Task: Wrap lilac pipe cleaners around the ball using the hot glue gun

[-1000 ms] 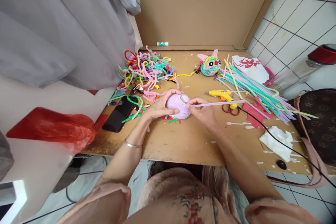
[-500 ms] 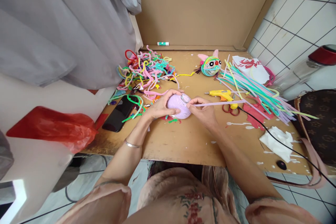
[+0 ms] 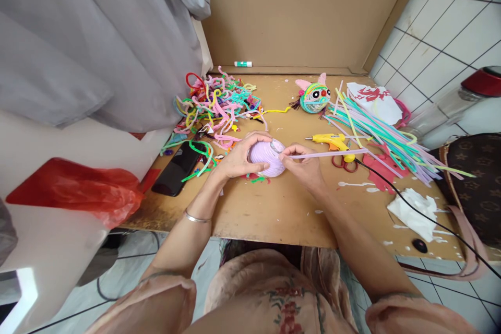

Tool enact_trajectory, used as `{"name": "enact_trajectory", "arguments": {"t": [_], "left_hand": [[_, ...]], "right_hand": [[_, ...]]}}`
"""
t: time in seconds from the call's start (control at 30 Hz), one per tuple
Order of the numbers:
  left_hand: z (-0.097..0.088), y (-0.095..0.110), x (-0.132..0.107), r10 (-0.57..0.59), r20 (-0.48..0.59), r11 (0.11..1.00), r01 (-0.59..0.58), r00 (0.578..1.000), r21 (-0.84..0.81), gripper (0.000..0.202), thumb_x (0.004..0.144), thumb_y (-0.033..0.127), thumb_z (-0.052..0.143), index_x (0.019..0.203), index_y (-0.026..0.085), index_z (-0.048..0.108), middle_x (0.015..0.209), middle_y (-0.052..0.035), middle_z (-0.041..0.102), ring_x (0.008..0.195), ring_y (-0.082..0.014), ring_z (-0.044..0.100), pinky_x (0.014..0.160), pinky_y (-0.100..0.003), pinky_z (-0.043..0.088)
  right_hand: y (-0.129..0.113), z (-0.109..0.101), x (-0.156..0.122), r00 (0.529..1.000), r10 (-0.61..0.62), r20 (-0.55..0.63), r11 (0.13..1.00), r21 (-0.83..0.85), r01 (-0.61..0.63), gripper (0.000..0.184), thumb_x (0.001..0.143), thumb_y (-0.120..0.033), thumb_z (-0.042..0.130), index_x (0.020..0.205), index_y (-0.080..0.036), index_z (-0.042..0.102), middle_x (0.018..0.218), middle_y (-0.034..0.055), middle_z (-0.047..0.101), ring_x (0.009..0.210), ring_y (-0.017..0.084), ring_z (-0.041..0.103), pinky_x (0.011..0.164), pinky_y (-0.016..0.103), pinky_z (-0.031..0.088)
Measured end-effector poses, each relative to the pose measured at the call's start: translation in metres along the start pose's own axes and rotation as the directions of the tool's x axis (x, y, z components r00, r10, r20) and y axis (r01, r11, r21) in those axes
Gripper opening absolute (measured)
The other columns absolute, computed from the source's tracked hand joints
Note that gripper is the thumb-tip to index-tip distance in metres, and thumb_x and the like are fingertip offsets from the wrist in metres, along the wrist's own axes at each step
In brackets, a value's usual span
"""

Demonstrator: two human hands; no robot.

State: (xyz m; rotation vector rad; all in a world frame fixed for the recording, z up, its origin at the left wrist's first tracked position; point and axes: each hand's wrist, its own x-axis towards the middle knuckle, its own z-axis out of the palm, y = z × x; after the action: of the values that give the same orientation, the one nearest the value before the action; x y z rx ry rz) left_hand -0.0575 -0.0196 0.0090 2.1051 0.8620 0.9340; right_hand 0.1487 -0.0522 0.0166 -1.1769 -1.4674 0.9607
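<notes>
My left hand [image 3: 245, 156] is closed round the left side of a ball wrapped in lilac pipe cleaner [image 3: 265, 158], thumb in front and fingers over the top. A greyish patch shows uncovered at the ball's upper right. Against the ball's right side, my right hand [image 3: 304, 165] pinches a lilac pipe cleaner [image 3: 326, 154], whose free length runs out to the right over the yellow glue gun [image 3: 331, 139]. Where the strand meets the ball, my fingertips hide it.
Behind lie a heap of coloured pipe cleaners [image 3: 219, 102] and a decorated ball with ears [image 3: 313, 98]. A phone [image 3: 177, 169] is at left. Rightward are red-handled scissors [image 3: 344, 164], straight pipe cleaners [image 3: 385, 130], a white tissue [image 3: 415, 213], a black cable [image 3: 407, 201] and a brown bag [image 3: 475, 182].
Both hands keep their hold on the ball and the strand. Only a very slight turn of the ball, if any, can be seen.
</notes>
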Motion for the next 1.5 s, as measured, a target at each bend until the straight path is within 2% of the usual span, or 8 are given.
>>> {"name": "enact_trajectory", "arguments": {"t": [0.17, 0.4, 0.83, 1.07, 1.23, 1.5], "left_hand": [[0.0002, -0.0005, -0.0033, -0.011, -0.031, 1.0, 0.01, 0.999, -0.026, 0.061, 0.071, 0.044, 0.078, 0.122, 0.02, 0.055, 0.133, -0.0133, 0.059, 0.124, -0.0305, 0.057, 0.109, -0.047, 0.043], [0.0021, -0.0028, -0.0035, 0.051, -0.035, 0.997, -0.053, 0.998, -0.051, 0.05, 0.075, 0.036, 0.076, 0.116, 0.02, 0.055, 0.135, -0.0142, 0.059, 0.127, -0.0286, 0.057, 0.109, -0.046, 0.043], [0.0005, -0.0019, -0.0024, 0.127, -0.035, 0.991, -0.126, 0.991, 0.034, 0.041, 0.079, 0.038, 0.072, 0.114, 0.019, 0.06, 0.133, -0.0156, 0.062, 0.126, -0.0296, 0.059, 0.108, -0.049, 0.045], [-0.0003, 0.0, -0.0033, 0.171, -0.064, 0.978, -0.161, 0.983, 0.131, 0.041, 0.079, 0.042, 0.072, 0.111, 0.02, 0.06, 0.136, -0.0156, 0.057, 0.127, -0.029, 0.056, 0.108, -0.051, 0.045], [0.0001, 0.0032, -0.0039, 0.186, -0.083, 0.963, -0.165, 0.979, 0.213, 0.04, 0.08, 0.043, 0.071, 0.11, 0.02, 0.061, 0.128, -0.0133, 0.06, 0.121, -0.028, 0.059, 0.104, -0.049, 0.047], [0.0027, 0.0044, -0.0036, 0.203, -0.092, 0.956, -0.177, 0.975, 0.235, 0.041, 0.081, 0.041, 0.068, 0.114, 0.019, 0.059, 0.123, -0.0126, 0.066, 0.116, -0.0259, 0.062, 0.101, -0.045, 0.049]], "right_hand": [[0.0015, 0.0005, 0.0004, 1.0, -0.02, 0.015, 1.0, -0.004, 0.021, 0.017, 0.066, -0.036, 0.061, 0.062, -0.02, 0.06, 0.06, -0.0018, 0.059, 0.054, 0.01, 0.049, 0.052, 0.024, 0.04], [0.0034, 0.0009, 0.0001, 1.0, -0.019, 0.009, 1.0, -0.012, 0.019, 0.015, 0.067, -0.034, 0.062, 0.062, -0.02, 0.06, 0.059, -0.0016, 0.06, 0.055, 0.01, 0.049, 0.052, 0.023, 0.039], [0.0046, 0.0022, 0.0003, 1.0, -0.023, -0.005, 1.0, 0.008, 0.023, 0.014, 0.067, -0.033, 0.062, 0.062, -0.02, 0.06, 0.059, -0.002, 0.06, 0.054, 0.009, 0.047, 0.052, 0.023, 0.038], [0.0051, 0.0024, 0.0007, 1.0, -0.03, -0.009, 1.0, 0.004, 0.03, 0.016, 0.067, -0.034, 0.062, 0.061, -0.02, 0.06, 0.058, -0.0019, 0.059, 0.054, 0.01, 0.047, 0.051, 0.023, 0.038], [0.0054, 0.002, 0.0001, 1.0, -0.025, 0.0, 1.0, -0.005, 0.025, 0.015, 0.068, -0.034, 0.062, 0.063, -0.02, 0.06, 0.059, -0.002, 0.059, 0.054, 0.01, 0.048, 0.051, 0.023, 0.038], [0.0043, 0.0021, 0.0006, 1.0, -0.025, -0.003, 1.0, -0.016, 0.025, 0.016, 0.069, -0.035, 0.061, 0.064, -0.02, 0.06, 0.061, -0.0017, 0.06, 0.056, 0.01, 0.049, 0.053, 0.024, 0.04]]}}
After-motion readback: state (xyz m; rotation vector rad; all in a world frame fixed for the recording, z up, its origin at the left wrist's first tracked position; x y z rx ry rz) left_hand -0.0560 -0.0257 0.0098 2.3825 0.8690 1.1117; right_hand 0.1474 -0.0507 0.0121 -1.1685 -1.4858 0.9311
